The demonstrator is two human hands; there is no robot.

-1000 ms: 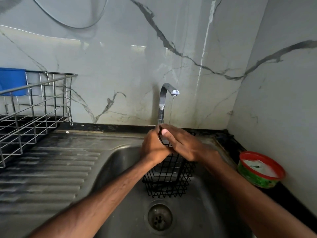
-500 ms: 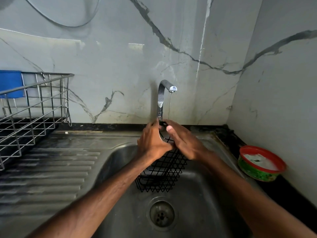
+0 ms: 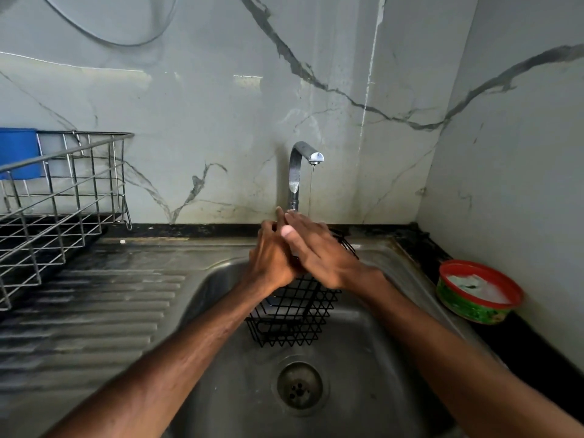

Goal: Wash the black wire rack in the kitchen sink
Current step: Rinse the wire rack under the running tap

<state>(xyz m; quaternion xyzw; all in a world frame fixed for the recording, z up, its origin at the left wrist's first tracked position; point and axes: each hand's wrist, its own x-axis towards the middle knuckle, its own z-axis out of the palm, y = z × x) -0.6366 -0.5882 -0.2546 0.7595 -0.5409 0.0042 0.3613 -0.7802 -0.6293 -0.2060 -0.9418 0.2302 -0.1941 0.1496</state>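
From the head camera, the boxy black wire-grid rack [image 3: 294, 314] sits tilted in the dull stainless-steel sink [image 3: 363, 349] under the curved chrome tap [image 3: 297, 172] (a thin trickle falls), with the left hand [image 3: 271, 260] curled round its top edge and the right hand [image 3: 319, 254] laid flat-fingered across it.

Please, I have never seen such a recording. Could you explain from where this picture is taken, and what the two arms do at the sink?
There is no machine here: a person works with two bare hands, and one camera worn on the head looks forward and down. The left hand seems to grip the top of a black wire rack inside the steel sink, under a thin stream from the chrome tap. The right hand lies over it with straight fingers. At the left stands a silver wire dish rack; on the right counter sits a green tub with a red rim.
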